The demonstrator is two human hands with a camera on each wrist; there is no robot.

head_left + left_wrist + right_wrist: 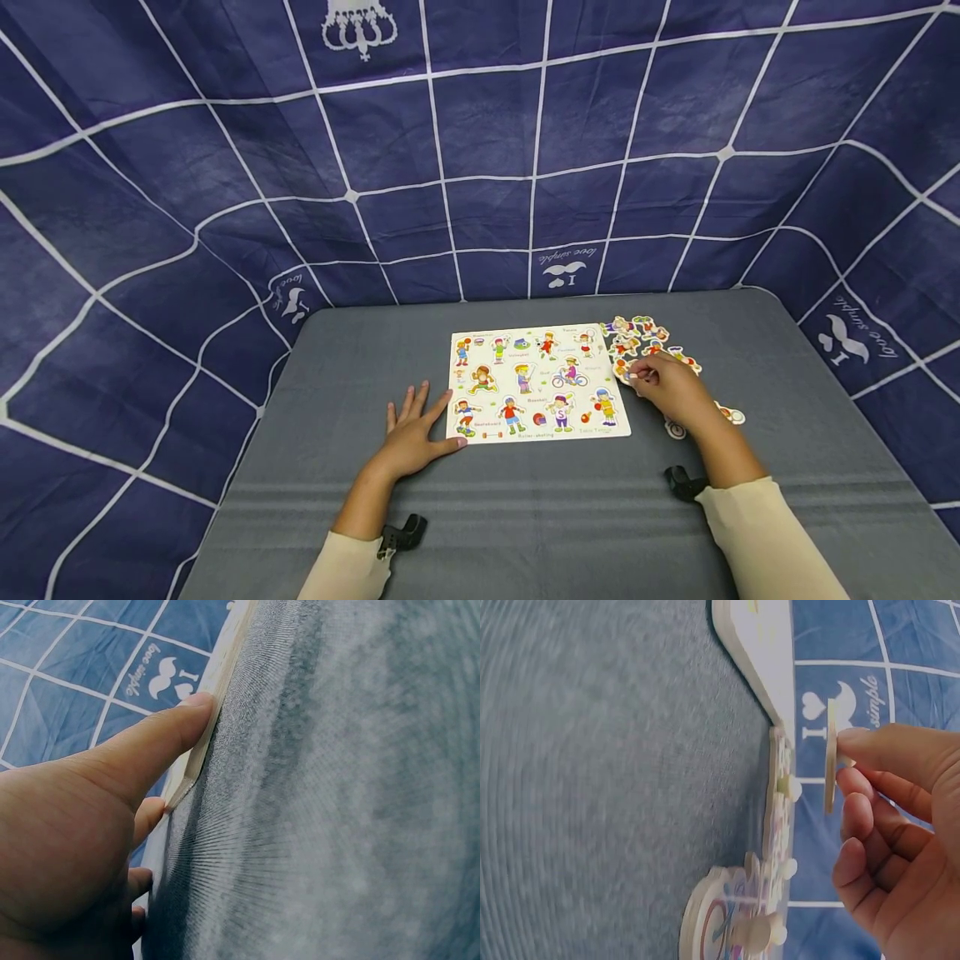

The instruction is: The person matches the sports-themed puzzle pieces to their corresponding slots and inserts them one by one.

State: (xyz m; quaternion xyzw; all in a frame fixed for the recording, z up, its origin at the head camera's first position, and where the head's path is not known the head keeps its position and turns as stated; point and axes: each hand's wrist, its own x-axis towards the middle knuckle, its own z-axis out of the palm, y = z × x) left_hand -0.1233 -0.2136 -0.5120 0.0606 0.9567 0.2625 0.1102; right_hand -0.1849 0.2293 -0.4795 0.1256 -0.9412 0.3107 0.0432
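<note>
- Grey cloth covers the table (525,517), and a white puzzle board (537,382) printed with small sports figures is laid near the middle of the head view.
- The left hand (414,429) is laid flat on the cloth at the board's lower left corner, fingers straight and spread; in the left wrist view the thumb (161,735) is pressed against the board's edge (217,686).
- The right hand (670,387) is seen right of the board, with one thin puzzle piece (829,757) pinched by its peg between thumb and fingertips and lifted clear of the cloth; the other fingers are curled loosely.
- Loose pieces (645,333) are scattered on the cloth in the upper right of the board's surroundings, some partly hidden under the right hand and wrist.
- A slip is judged possible: the piece is held only by a small peg, so it could be twisted or dropped onto the pile if the pinch is loosened.
- The pieces under the wrist could be dragged or knocked along by the sleeve (765,533).
- The board could be shifted if the thumb's brace is lost while a piece is pressed in.
- Which figure is on the held piece cannot be told, so a wrong slot could be tried.
</note>
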